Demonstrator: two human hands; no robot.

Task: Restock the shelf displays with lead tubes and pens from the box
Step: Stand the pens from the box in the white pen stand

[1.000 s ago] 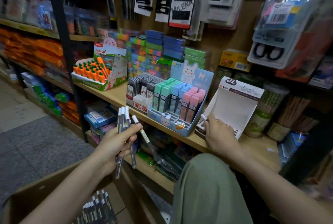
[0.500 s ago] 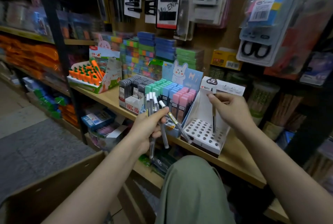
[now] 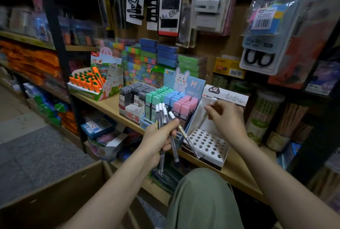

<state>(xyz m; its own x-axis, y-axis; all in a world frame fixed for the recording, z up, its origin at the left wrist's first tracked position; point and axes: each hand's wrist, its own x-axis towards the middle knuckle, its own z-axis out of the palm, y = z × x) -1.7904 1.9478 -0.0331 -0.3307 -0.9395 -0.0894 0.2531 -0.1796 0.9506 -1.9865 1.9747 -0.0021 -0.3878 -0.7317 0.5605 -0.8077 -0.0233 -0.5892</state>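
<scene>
Pens (image 3: pixel 166 127) fan out of my left hand (image 3: pixel 158 141), clamped as a bundle just left of the white holed display (image 3: pixel 207 141). My right hand (image 3: pixel 227 118), half a second ago pushing one pen down into the holes, now pinches what looks like another above them, so restocking has barely begun. The holes appear unfilled; the lead-tube display (image 3: pixel 174 105) beyond my left grip is packed.
</scene>
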